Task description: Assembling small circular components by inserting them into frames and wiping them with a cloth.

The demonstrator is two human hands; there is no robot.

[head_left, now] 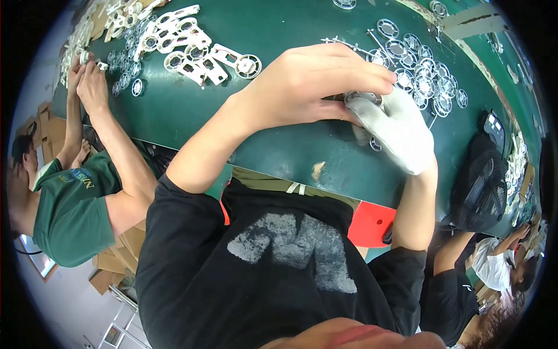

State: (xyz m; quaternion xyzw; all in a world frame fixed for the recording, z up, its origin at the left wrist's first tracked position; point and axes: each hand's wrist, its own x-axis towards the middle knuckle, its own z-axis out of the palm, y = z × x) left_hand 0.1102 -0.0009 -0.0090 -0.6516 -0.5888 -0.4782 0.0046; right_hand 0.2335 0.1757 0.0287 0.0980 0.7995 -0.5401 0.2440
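Head view: one round grey part [363, 96] sits between your hands, seemingly unfinished.
Your bare left hand [314, 75] and gloved right hand [402, 131] pinch it above the green table [279, 157]; white pieces with rings [199, 38] lie leftward, many loose rings [425, 87] rightward, so plenty appears left to handle.

On the table [279, 29], handled parts [190, 39] lie to the left, with rings [424, 87] heaped to their right.

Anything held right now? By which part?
A round grey part, apparently held at its rim by the left hand and gloved right hand; exact finger contacts are hidden.
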